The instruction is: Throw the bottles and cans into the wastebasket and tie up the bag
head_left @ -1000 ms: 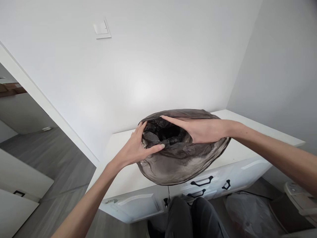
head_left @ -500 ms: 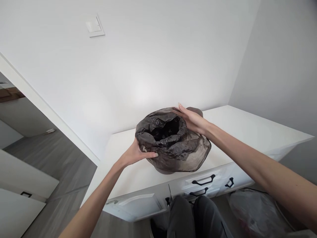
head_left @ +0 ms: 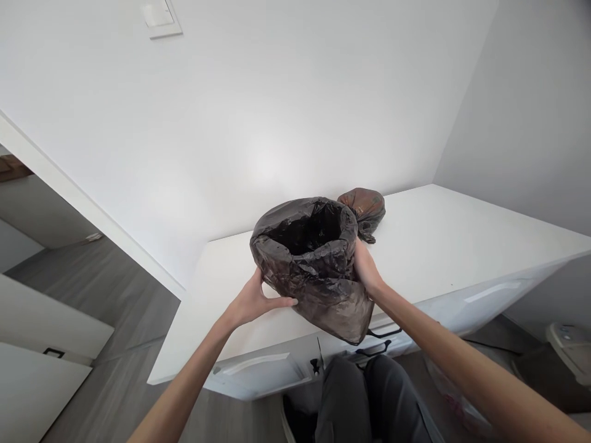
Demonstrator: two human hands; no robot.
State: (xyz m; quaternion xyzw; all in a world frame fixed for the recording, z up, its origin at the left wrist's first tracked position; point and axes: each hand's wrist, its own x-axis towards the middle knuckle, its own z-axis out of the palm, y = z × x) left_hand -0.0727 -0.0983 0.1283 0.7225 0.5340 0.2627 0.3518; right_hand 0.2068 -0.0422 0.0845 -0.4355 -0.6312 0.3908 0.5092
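Note:
A dark, semi-transparent trash bag (head_left: pixel 323 277) spreads in a wide round mouth above the white cabinet top, its edge folded outward. The opening faces up toward me, and its inside looks black. Whatever gives the bag its round shape is covered by the plastic. My left hand (head_left: pixel 258 298) grips the lower left side, thumb across the front and fingers underneath. On the right side, my right hand (head_left: pixel 367 267) is pressed around the bag, most of its fingers hidden behind it. Just behind lies a second, knotted dark bag (head_left: pixel 364 209) with something reddish-brown inside.
The white cabinet top (head_left: pixel 462 240) stretches to the right along the wall. Black drawer handles (head_left: pixel 373 349) are on its front. A light switch (head_left: pixel 159 17) is on the wall. A doorway opens at left, and a light-coloured container (head_left: pixel 570 351) stands at lower right.
My right hand has moved from the bag's upper rim down to its right side. The folded plastic now hangs lower at the front, and the knotted bag behind shows more fully.

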